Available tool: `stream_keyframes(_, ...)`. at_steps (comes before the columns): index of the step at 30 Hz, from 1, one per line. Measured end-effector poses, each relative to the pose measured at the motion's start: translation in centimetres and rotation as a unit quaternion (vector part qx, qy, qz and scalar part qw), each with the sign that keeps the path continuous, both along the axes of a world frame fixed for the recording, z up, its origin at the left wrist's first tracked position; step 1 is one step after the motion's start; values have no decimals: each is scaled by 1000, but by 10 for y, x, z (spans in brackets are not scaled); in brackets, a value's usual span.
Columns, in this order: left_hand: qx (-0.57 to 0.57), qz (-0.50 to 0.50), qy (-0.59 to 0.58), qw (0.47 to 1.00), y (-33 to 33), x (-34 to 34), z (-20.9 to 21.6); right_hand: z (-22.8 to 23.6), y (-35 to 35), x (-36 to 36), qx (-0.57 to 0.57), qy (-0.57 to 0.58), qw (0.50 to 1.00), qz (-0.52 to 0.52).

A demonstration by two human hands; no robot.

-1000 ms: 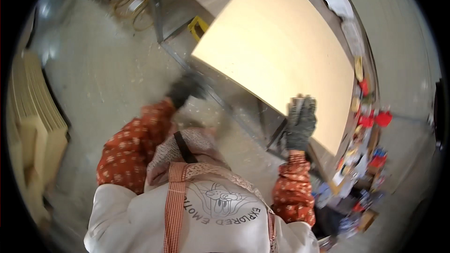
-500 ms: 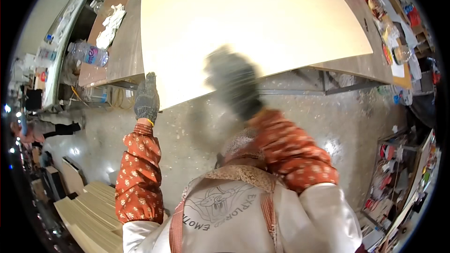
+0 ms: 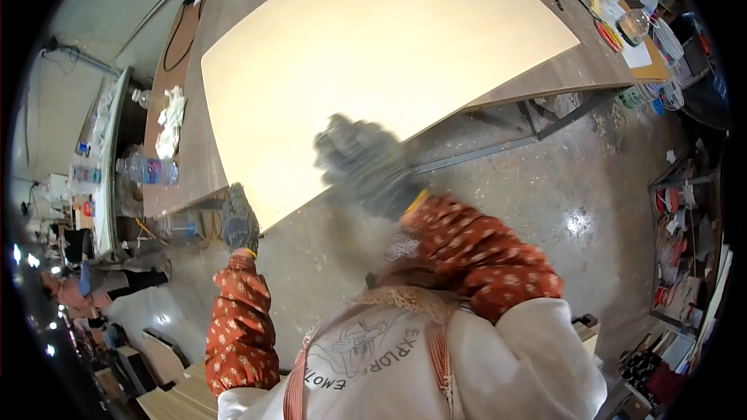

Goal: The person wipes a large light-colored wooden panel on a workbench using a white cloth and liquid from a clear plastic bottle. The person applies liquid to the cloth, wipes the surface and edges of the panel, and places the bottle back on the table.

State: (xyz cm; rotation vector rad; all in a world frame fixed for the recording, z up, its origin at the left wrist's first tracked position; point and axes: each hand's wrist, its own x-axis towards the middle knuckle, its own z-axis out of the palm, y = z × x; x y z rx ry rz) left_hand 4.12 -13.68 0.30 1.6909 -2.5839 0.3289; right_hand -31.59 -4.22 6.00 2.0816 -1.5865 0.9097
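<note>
Board: a large pale plywood sheet [image 3: 373, 70] fills the upper middle of the frame, lying flat on a grey-brown surface [image 3: 580, 70], its near corner overhanging the edge.
Left hand: gloved left hand [image 3: 240, 222], lower left of centre, closed on the sheet's near corner.
Right hand: gloved right hand [image 3: 366, 163] at centre, motion-blurred, just at the sheet's near edge; I cannot tell whether it grips.
Bottle: clear plastic bottle [image 3: 148, 169] with a blue-and-pink label, lying on its side at the left of the surface.
Rag: white cloth [image 3: 170, 120], just above the bottle.
Clutter: small colourful items [image 3: 615, 12], upper right, too small to read.
Stack: pale boards [image 3: 183, 400] on the floor, bottom left.
</note>
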Motion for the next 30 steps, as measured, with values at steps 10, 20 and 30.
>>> stream_keyframes(10, -94, 159, 244, 952, 31, -75, 68, -18, -18, -222, 29, 84, 924, -372)
stream_keyframes(20, 43, -292, 40, 955, 69, -224, 99, 16, -2, -244, 239, 18, 954, -180)
stream_keyframes(30, 0, -358, 4, 934, 49, -320, 71, 4, 0, -243, 210, -166, 942, -201)
